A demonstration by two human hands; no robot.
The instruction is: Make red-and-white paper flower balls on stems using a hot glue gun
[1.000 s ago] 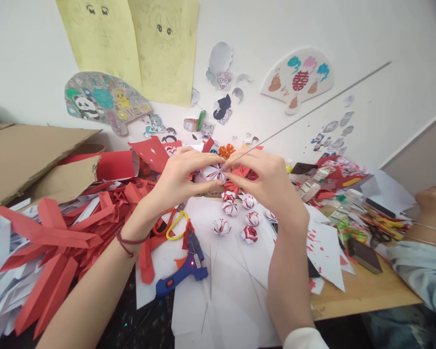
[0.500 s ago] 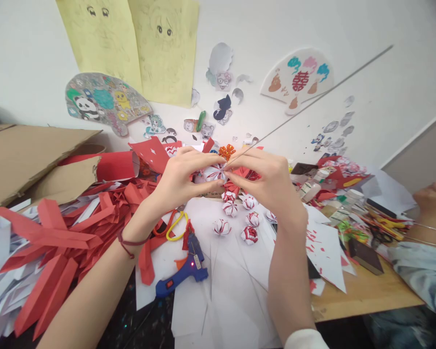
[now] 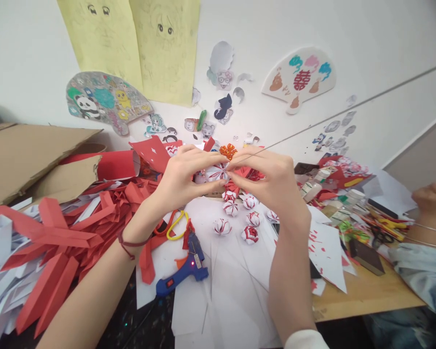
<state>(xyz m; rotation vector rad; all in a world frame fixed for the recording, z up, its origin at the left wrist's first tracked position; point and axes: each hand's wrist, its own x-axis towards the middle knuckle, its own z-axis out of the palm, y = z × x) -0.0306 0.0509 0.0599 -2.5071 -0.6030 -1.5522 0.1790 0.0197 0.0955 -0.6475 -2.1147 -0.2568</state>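
Note:
My left hand [image 3: 183, 177] is closed around the left side of a white paper ball with red stripes [image 3: 217, 172]. At its right side, the fingertips of my right hand [image 3: 263, 174] pinch a long thin grey wire [image 3: 334, 118]. The wire slants up to the right past the picture's edge; whether its near end goes into the ball is hidden by the fingers. Below the hands, several smaller red-and-white paper balls [image 3: 230, 208] lie on white paper sheets [image 3: 236, 291]. A blue glue gun [image 3: 183, 276] with a lit red light rests left of them.
Folded red paper strips [image 3: 58, 232] are heaped at the left beside cardboard [image 3: 32, 155]. Yellow-handled scissors [image 3: 177, 225] lie behind the glue gun. Craft supplies [image 3: 349, 208] crowd the right side, near another person's arm [image 3: 430, 213]. Paper fans [image 3: 300, 80] hang on the wall.
The wire's far end has moved right and out of the picture, and its slope is flatter. Both hands remain at the paper ball, almost unmoved.

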